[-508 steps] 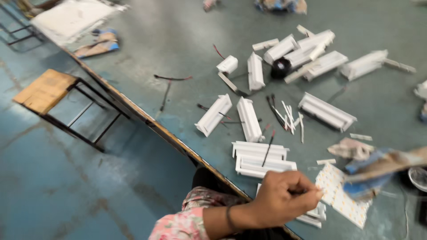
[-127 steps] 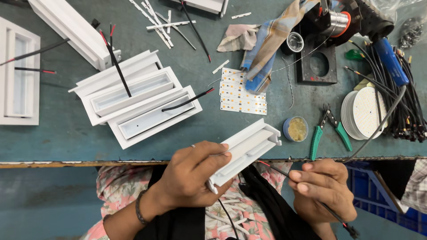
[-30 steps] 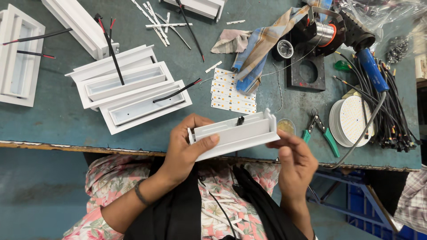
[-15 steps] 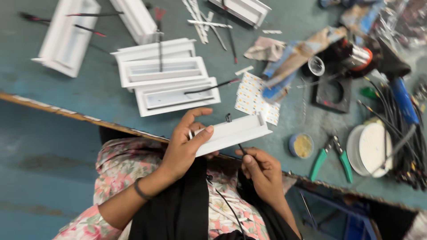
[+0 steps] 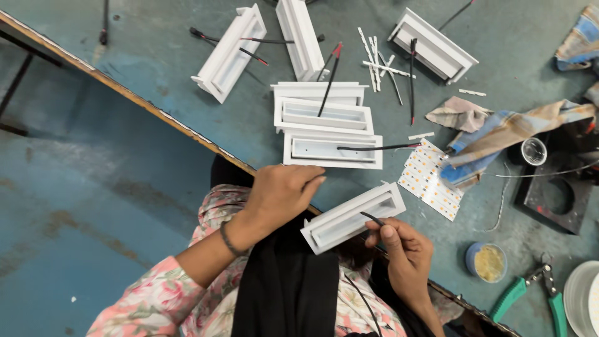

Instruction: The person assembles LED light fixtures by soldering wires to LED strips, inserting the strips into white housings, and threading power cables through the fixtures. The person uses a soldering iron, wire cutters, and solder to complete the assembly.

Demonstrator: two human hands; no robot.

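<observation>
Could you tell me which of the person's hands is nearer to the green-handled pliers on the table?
The right hand. It sits just left of the green-handled pliers, pinching a black wire, while the left hand is farther away, beyond the white housing.

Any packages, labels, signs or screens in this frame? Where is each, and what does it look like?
No labels, signs or screens show.
Small round tub: blue wall, open, yellowish paste inside, on the table near the green-handled pliers.
Clear round cup: by the black square block.
</observation>
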